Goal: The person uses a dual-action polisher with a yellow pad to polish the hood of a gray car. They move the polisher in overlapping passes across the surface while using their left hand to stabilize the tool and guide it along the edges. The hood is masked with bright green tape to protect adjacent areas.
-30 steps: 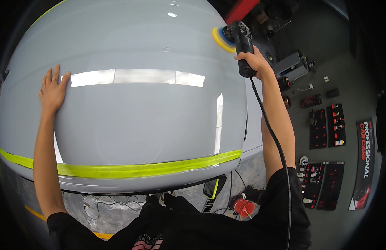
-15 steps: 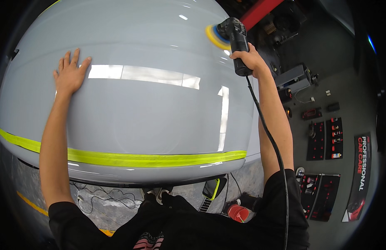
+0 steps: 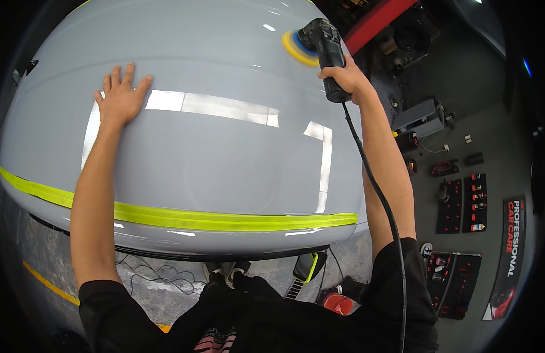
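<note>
My right hand [image 3: 353, 80] is wrapped round the black body of a car polisher [image 3: 329, 56], near its cord end. The polisher's yellow foam pad [image 3: 297, 50] with a blue backing lies against the far right of a glossy grey car panel [image 3: 214, 159]; the pad's edge is blurred. My left hand [image 3: 121, 100] rests flat on the left side of the panel, fingers spread, holding nothing. Bright light strips reflect in the paint between the two hands. Yellow-green masking tape [image 3: 225, 219] runs across the panel's near edge.
A black power cord [image 3: 375, 182] hangs from the polisher along my right arm. Loose cables [image 3: 161, 275] and a red bucket [image 3: 337, 303] are on the floor below the car. A red post [image 3: 378, 23] stands at the far right, near tool boards [image 3: 475, 203] on the dark wall.
The polisher in my right hand has shifted slightly left and farther away. My left hand has moved right across the panel, still flat. The whole view has shifted a little too.
</note>
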A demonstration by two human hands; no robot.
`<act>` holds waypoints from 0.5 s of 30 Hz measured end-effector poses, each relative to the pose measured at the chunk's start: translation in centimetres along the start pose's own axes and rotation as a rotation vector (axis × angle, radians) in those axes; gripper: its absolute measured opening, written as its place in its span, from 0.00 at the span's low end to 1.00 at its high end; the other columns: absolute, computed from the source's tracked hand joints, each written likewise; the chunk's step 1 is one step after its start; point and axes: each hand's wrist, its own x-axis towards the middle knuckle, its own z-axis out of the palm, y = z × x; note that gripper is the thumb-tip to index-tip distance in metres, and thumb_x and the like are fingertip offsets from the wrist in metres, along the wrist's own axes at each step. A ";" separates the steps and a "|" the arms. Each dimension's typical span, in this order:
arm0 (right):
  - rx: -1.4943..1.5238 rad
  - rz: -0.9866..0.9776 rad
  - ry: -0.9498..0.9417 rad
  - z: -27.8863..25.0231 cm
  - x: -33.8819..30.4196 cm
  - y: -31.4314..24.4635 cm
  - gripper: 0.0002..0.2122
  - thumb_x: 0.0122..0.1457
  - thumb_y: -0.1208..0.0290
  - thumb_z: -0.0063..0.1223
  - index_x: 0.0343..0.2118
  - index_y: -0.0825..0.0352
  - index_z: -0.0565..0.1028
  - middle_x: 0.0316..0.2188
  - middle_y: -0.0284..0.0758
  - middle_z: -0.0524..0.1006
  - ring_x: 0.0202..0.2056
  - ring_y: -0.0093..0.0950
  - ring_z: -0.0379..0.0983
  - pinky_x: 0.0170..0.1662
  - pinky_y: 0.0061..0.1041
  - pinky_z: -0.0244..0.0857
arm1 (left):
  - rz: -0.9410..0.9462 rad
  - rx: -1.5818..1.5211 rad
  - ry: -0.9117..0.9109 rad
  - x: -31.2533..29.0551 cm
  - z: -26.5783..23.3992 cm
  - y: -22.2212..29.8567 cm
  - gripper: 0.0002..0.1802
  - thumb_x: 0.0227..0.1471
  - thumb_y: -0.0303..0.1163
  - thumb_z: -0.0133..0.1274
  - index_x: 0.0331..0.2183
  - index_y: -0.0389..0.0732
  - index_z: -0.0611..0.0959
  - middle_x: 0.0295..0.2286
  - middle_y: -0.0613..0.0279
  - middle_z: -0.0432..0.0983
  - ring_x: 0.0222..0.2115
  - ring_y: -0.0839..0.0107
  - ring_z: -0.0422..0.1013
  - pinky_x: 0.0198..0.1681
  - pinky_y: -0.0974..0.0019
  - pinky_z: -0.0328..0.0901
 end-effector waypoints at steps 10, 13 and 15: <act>-0.028 -0.056 -0.012 1.9 -0.5 -3.0 0.49 0.39 0.64 0.70 0.68 0.60 0.59 0.45 0.46 0.77 0.38 0.36 0.79 0.38 0.38 0.73 | 0.005 -0.060 -0.030 -0.7 -1.4 0.6 0.44 0.59 0.67 0.40 0.71 0.58 0.59 0.72 0.59 0.45 0.73 0.56 0.38 0.72 0.38 0.35; -0.051 -0.067 -0.016 2.5 -0.3 -3.7 0.49 0.39 0.63 0.70 0.68 0.59 0.59 0.45 0.46 0.77 0.38 0.37 0.79 0.38 0.38 0.73 | 0.001 -0.054 -0.026 -0.7 -1.4 0.7 0.44 0.59 0.67 0.39 0.71 0.58 0.58 0.72 0.59 0.45 0.72 0.56 0.39 0.72 0.38 0.35; -0.057 -0.075 -0.021 2.9 -0.2 -4.2 0.49 0.39 0.63 0.70 0.69 0.59 0.59 0.45 0.45 0.77 0.38 0.37 0.79 0.39 0.39 0.73 | -0.002 -0.047 -0.023 -0.6 -1.4 0.7 0.44 0.59 0.67 0.39 0.71 0.58 0.58 0.72 0.59 0.45 0.72 0.56 0.39 0.72 0.38 0.35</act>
